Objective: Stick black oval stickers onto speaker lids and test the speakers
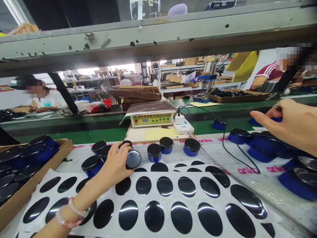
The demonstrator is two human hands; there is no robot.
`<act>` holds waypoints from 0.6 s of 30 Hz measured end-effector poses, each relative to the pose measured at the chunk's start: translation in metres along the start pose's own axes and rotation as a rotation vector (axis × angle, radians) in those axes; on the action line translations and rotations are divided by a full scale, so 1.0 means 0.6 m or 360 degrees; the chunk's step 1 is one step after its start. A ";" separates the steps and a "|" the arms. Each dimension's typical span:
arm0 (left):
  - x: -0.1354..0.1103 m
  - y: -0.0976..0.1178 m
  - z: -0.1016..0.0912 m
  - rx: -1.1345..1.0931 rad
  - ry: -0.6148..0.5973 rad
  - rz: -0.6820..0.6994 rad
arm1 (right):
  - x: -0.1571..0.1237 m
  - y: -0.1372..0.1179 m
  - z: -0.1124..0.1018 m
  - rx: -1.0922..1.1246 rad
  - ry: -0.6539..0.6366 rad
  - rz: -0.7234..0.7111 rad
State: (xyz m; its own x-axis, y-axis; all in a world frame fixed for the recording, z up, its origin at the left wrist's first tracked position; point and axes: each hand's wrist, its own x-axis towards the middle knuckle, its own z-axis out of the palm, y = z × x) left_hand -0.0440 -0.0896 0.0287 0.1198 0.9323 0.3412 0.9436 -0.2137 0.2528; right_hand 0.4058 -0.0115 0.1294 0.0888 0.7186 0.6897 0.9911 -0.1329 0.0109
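My left hand [115, 167], with a pink bead bracelet on the wrist, is closed around a round part [133, 159] whose dark grey, rimmed face is turned toward me. It is just above a white sheet [158, 195] bearing rows of glossy black oval stickers [164, 186]. Another black-topped blue round part [92, 165] stands left of the hand, and more stand behind it. My right hand [292, 124] is raised at the right, thumb and fingers apart, above a group of blue round parts [264, 148]. A small dark spot shows at its fingertips; I cannot make it out.
A cardboard box [65, 148] of similar parts is on the left. A control box [152, 119] and white power strip [183, 126] stand at the back, with a black cable [224, 138] trailing right. A shelf beam [158, 33] crosses overhead. Two people sit beyond the green belt [106, 130].
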 end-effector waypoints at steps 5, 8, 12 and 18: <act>0.054 0.049 0.023 -0.0036 -0.0144 0.0122 | -0.033 -0.081 0.050 0.0381 -0.0801 -0.0379; 0.084 0.087 0.033 -0.0141 -0.0287 0.0277 | -0.058 -0.152 0.093 0.0602 -0.1043 -0.0660; 0.093 0.131 0.034 -0.0214 -0.0329 0.0366 | -0.077 -0.189 0.119 0.0699 -0.1107 -0.0712; 0.123 0.188 0.088 -0.0231 -0.0338 0.0604 | -0.044 -0.168 0.112 0.0768 -0.1163 -0.0533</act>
State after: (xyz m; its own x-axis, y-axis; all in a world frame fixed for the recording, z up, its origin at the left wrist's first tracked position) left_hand 0.0877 -0.0291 0.0344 0.5234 0.8162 0.2447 0.7697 -0.5760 0.2752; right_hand 0.3103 0.0288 0.0615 -0.3303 0.9407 0.0774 0.8959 0.3383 -0.2880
